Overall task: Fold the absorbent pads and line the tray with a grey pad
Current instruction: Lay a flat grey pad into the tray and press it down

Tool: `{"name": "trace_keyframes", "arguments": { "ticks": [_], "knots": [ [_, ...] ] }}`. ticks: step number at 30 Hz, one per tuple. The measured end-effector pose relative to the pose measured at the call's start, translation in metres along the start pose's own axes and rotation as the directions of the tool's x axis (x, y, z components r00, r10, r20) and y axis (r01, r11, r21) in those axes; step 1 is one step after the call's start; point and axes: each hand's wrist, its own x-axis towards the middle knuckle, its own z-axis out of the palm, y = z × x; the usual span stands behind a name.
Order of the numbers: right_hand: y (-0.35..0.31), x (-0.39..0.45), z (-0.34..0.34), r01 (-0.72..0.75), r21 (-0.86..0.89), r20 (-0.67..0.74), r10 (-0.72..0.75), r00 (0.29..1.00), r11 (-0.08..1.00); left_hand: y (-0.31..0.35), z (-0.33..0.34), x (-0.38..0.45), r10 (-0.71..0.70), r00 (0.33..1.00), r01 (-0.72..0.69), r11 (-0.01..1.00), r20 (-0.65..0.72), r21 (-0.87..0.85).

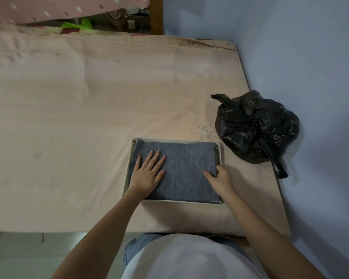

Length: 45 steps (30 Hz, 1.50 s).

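A grey pad (186, 168) lies flat inside a shallow cream tray (219, 156) on the bed, filling it almost edge to edge. My left hand (147, 174) presses flat on the pad's left part, fingers straight and spread. My right hand (220, 178) is at the pad's right edge near the tray wall, its fingers curled down at that edge with the thumb lying on top of the pad. No other pads are in view.
A tied black plastic bag (256, 127) sits just right of the tray against the blue wall (310, 77). The pink bedsheet (79, 117) stretches out to the left and back. The bed's front edge runs just below the tray.
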Motion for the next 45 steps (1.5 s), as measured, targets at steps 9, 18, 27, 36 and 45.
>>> {"name": "trace_keyframes", "arguments": {
  "ticks": [9, 18, 27, 36, 45],
  "knots": [
    [-0.022, -0.015, 0.039, 0.035, -0.073, 0.058, -0.031, 0.998, 0.997, -0.043, -0.012, -0.015, -0.06, 0.998, 0.06, 0.992, 0.008, -0.115],
    [-0.025, -0.015, 0.035, 0.048, -0.216, -0.005, -0.05, 0.999, 0.975, -0.039, -0.007, -0.007, -0.259, 0.966, 0.257, 0.962, -0.011, -0.095],
    [-0.049, -0.027, 0.08, 0.361, -0.844, 0.092, -0.556, 0.826, 0.396, -0.041, 0.0, -0.006, -0.264, 0.964, 0.261, 0.958, -0.012, -0.114],
    [-0.041, 0.009, 0.135, 0.427, -0.793, 0.214, -0.458, 0.863, 0.434, -0.042, 0.003, -0.004, -0.262, 0.965, 0.257, 0.959, -0.029, -0.123],
    [-0.02, 0.021, 0.101, 0.25, -0.782, -0.015, -0.418, 0.908, 0.571, -0.042, 0.003, -0.003, -0.266, 0.963, 0.259, 0.957, -0.038, -0.132]
  ]
}}
